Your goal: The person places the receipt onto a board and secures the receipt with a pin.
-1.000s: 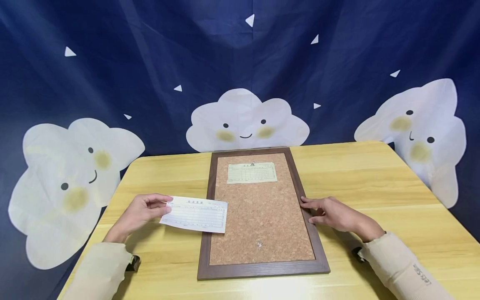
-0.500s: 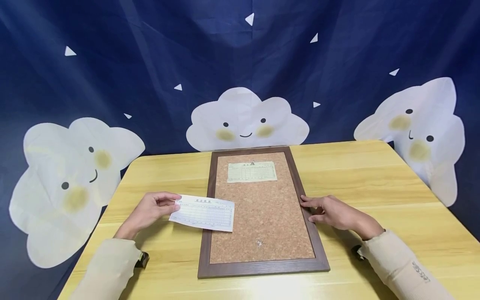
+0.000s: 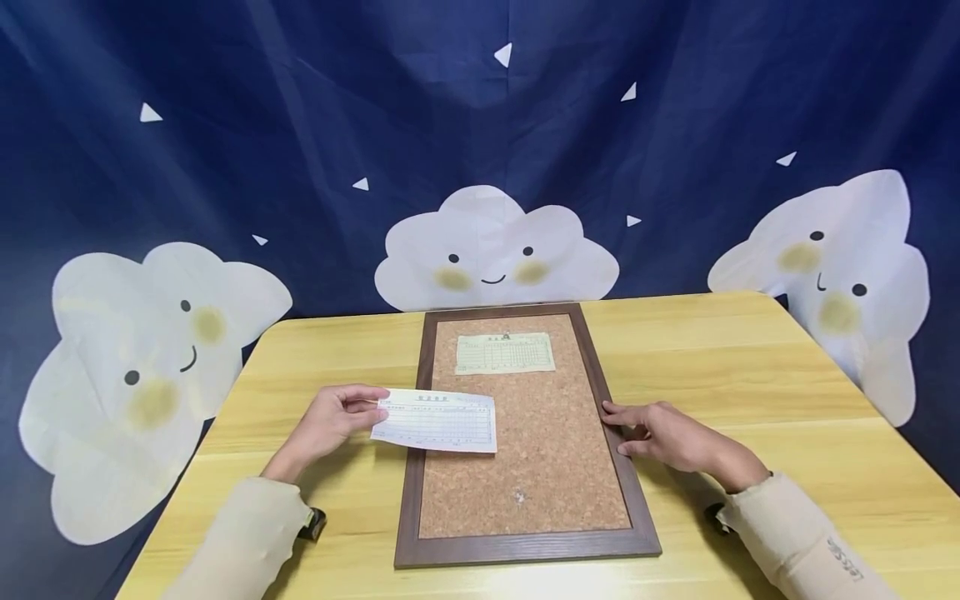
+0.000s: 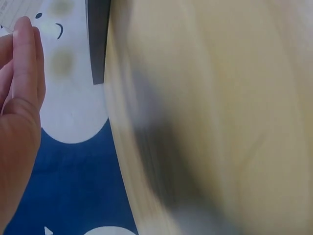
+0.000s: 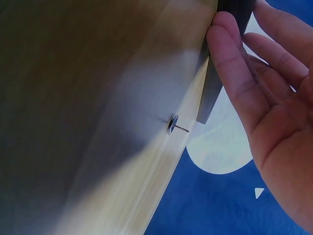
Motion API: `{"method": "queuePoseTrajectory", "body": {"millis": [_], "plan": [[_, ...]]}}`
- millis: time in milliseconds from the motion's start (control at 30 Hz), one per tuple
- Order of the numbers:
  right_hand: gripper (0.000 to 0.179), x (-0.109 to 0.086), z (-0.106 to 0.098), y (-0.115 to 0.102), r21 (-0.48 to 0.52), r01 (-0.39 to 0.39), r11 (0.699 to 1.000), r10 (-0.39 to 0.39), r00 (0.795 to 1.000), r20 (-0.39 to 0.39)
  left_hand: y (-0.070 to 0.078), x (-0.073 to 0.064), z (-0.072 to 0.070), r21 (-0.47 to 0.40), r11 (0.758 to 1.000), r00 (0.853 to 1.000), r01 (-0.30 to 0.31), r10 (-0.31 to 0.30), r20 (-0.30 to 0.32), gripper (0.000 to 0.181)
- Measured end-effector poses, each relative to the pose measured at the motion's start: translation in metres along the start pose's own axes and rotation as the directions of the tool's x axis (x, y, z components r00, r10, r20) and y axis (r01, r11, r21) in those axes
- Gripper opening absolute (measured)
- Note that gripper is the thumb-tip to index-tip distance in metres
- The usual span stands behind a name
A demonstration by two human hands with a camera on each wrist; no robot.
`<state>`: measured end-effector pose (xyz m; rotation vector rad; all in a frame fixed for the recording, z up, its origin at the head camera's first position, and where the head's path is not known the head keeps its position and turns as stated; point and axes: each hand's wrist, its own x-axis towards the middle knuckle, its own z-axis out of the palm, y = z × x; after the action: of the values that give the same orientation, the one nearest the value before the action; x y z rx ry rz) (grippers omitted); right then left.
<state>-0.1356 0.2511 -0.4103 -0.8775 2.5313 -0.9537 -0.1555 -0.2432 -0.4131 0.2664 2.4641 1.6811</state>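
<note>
Between thumb and fingers my left hand (image 3: 330,423) pinches the left end of a white printed paper slip (image 3: 442,423). The slip's right part overlaps the left side of a brown-framed corkboard (image 3: 555,450) in the head view; in the left wrist view only its corner (image 4: 11,13) shows past the left hand (image 4: 22,83). A pale green printed slip (image 3: 504,355) is fixed by a tack near the board's top. My right hand (image 3: 667,433) rests with fingertips against the board's right edge. The right wrist view shows the right hand (image 5: 274,93) beside the frame edge (image 5: 215,93).
A thumbtack (image 5: 174,125) lies point up on the wooden table (image 5: 161,166) near my right hand. On the cork's lower part is a small whitish spot (image 3: 519,497). Behind the table hangs a dark blue curtain (image 3: 315,150) with smiling clouds.
My left hand has moved to the right with the white slip, so more of it overlaps the corkboard. The right hand and the board stay nearly in place.
</note>
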Motion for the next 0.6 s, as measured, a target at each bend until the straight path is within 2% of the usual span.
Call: {"method": "queuePoseTrajectory", "body": {"millis": [167,333,600], "plan": [[0.049,0.000,0.002,0.000,-0.004,-0.002,1.000,0.002,1.000,-0.007,0.003,0.003,0.011,-0.031,0.999,1.000,0.006,-0.007,-0.014,0.036],[0.048,0.000,0.005,0.000,-0.001,-0.001,1.000,0.001,1.000,-0.004,0.001,0.006,0.022,-0.017,1.000,1.000,0.013,-0.013,-0.024,0.034],[0.048,0.000,0.003,0.001,0.008,0.000,1.000,0.000,1.000,-0.011,0.007,0.018,0.039,-0.021,1.000,1.000,-0.014,0.014,-0.007,0.035]]}}
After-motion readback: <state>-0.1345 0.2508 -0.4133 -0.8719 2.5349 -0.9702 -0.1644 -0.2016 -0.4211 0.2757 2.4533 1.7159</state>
